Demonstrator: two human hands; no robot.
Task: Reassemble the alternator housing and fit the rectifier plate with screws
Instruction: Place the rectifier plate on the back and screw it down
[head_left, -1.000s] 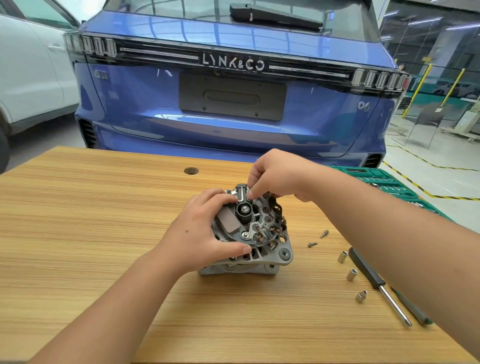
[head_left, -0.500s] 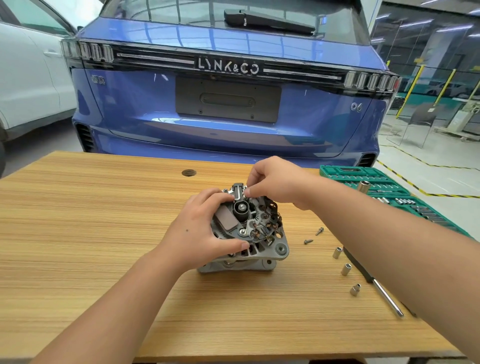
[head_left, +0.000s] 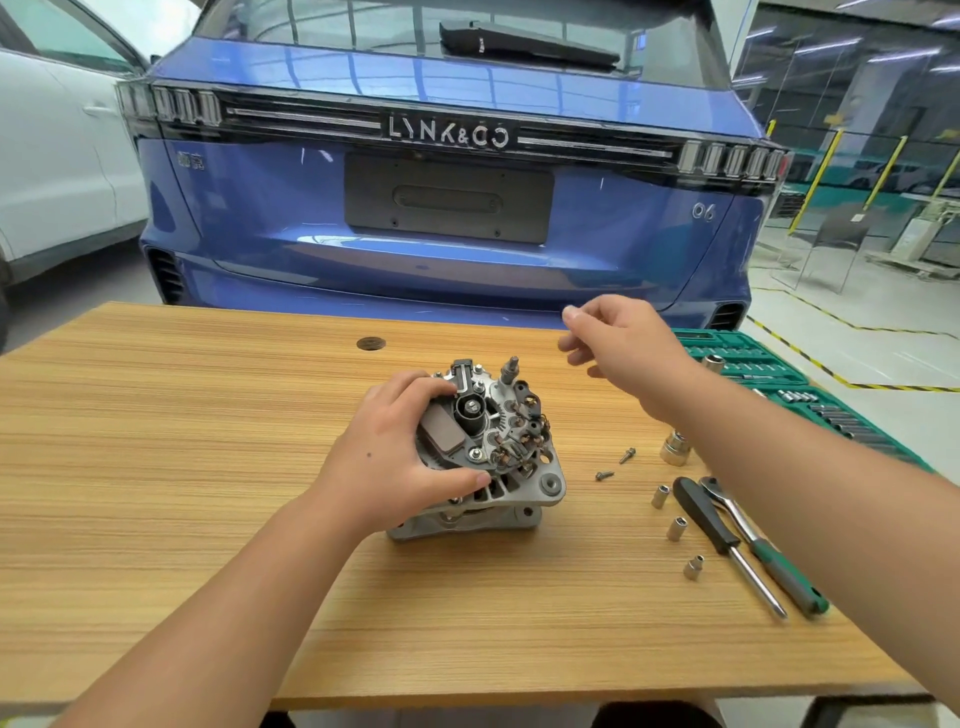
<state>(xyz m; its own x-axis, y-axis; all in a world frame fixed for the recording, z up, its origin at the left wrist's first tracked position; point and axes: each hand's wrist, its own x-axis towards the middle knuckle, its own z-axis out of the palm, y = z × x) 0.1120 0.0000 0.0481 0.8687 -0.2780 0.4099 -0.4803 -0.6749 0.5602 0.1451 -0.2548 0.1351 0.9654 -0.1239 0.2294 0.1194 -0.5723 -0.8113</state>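
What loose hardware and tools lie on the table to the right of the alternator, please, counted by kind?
Screws: 2
Small sockets: 3
Large socket: 1
Screwdriver: 1
Ratchet: 1
Total: 8

Single head-worn wide-angle view, looking forward and down across the wooden surface (head_left: 156, 467) from the near edge. Close range; both forearms enter from the bottom. Blue car (head_left: 447, 218) fills the background.
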